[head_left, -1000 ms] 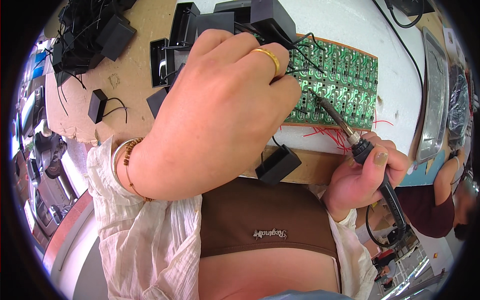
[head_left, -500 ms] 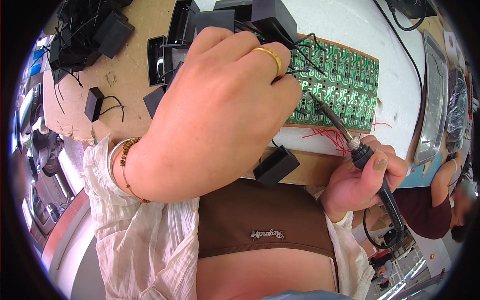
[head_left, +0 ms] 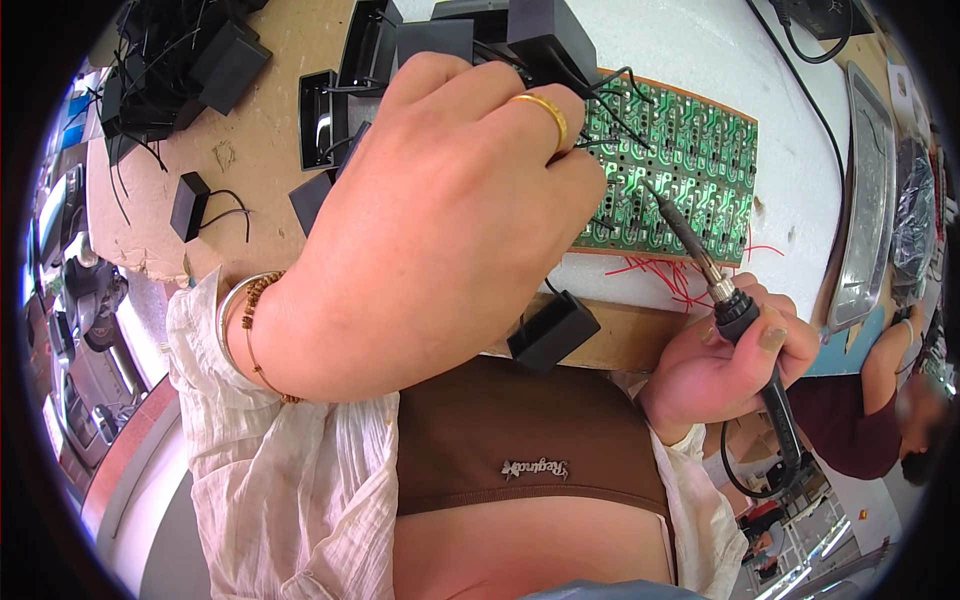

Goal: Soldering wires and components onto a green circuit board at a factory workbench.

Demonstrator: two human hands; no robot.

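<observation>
In my right hand [head_left: 735, 355] is a soldering iron [head_left: 738, 318], gripped by its black handle. Its tip points up and left over a green circuit board panel [head_left: 705, 150], close to the solder pads; whether it touches one I cannot tell. My left hand [head_left: 455, 200] is curled over the panel's left part, its fingertips hidden behind the knuckles. Thin black wires from black boxes [head_left: 545, 45] run out past those fingers onto the board. Red wires [head_left: 655, 275] stick out from under the panel's near edge.
A heap of wired black boxes [head_left: 165, 85] lies at the far left, with a single box [head_left: 190, 207] nearer. Another black box [head_left: 553, 330] sits at the table's front edge. White foam [head_left: 795, 200] lies under the panel. A metal tray [head_left: 862, 200] and a person's arm [head_left: 885, 365] are on the right.
The soldering iron and my right hand have shifted slightly to the right, taking the tip away from my left fingers. My left hand has hardly moved.
</observation>
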